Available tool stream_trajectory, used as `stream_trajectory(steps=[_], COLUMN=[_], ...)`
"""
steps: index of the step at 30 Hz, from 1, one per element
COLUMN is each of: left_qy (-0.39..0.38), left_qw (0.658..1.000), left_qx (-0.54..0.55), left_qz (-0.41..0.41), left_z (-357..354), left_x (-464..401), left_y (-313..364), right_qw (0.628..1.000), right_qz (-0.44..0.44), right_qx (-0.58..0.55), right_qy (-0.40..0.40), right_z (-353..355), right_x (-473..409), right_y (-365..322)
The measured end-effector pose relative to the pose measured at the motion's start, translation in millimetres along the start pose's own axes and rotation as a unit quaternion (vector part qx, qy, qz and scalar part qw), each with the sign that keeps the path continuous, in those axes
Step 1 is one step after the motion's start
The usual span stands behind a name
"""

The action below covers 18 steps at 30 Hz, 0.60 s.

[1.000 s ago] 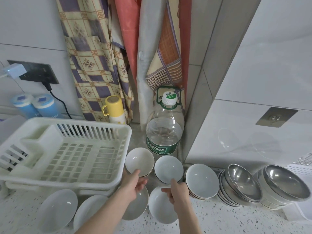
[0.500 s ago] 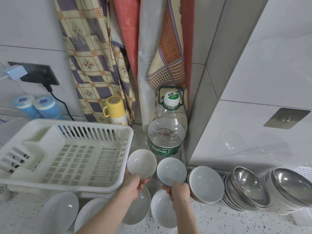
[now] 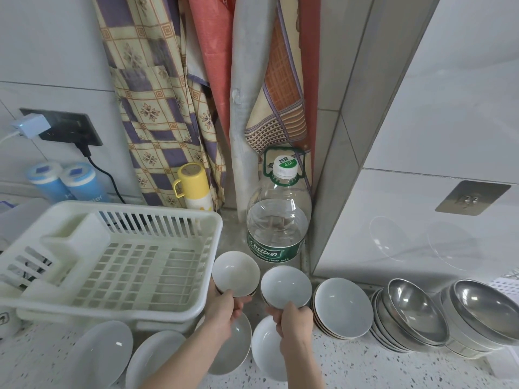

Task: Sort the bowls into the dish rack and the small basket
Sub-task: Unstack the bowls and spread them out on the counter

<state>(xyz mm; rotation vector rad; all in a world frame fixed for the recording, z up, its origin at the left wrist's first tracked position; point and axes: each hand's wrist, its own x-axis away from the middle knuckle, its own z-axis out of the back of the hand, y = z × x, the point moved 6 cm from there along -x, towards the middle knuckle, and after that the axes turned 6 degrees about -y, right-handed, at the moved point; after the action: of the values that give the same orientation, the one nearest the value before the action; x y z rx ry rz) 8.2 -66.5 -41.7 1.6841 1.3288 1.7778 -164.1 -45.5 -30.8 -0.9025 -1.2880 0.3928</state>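
The left hand [image 3: 224, 310] grips the near rim of a small white ceramic bowl [image 3: 235, 273], held just beside the front right corner of the white slatted plastic dish rack [image 3: 112, 265]. The right hand [image 3: 295, 322] pinches the near rim of a second small white ceramic bowl [image 3: 286, 286], thumb apparently on the inner face. Both bowls are tilted toward the camera. A leaning stack of white ceramic bowls [image 3: 342, 308] and two stacks of stainless steel bowls [image 3: 415, 315] stand to the right on the speckled countertop [image 3: 365, 369].
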Motion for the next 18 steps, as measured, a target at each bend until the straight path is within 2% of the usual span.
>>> stream_trajectory(steps=[7, 18], left_qy=[-0.030, -0.096], left_qw=[0.999, 0.991], left_qx=[0.003, -0.024], left_qz=[-0.036, -0.085], left_z=[-3, -11], left_x=[9, 48], left_y=[5, 12], right_qw=[0.999, 0.989], right_qz=[0.041, 0.114], right_qx=[0.000, -0.089], right_qy=[-0.015, -0.039], right_z=[0, 31], right_x=[23, 67], right_y=[0, -15])
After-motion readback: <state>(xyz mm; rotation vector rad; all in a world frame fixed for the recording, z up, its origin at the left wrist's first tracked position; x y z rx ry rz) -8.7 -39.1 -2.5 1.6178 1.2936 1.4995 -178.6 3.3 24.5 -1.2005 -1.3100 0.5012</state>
